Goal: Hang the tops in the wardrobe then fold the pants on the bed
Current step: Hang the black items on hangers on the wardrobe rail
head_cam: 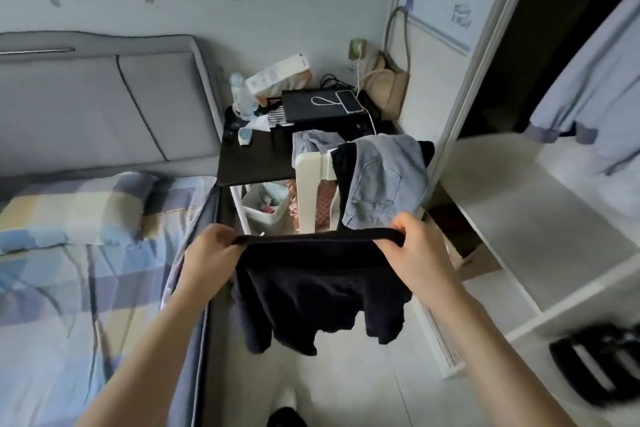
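Note:
A black garment (pixel 322 291) hangs in front of me, stretched flat along its top edge. My left hand (pixel 211 253) grips the left end of that edge and my right hand (pixel 415 246) grips the right end. Its lower part dangles above the floor between the bed (pixel 69 270) and the wardrobe (pixel 519 218). Light blue jeans (pixel 384 180) and another dark garment (pixel 343 166) lie draped over a white chair back (pixel 308 184) just behind. In the open wardrobe at the right a pale blue top (pixel 595 87) hangs.
A dark bedside table (pixel 252 159) holds a black box, a phone, a carton and a bottle. A white bin (pixel 266 208) stands under it. A beige bag (pixel 384 87) hangs on the wall. White wardrobe shelves (pixel 519 236) hold a black item (pixel 599 364).

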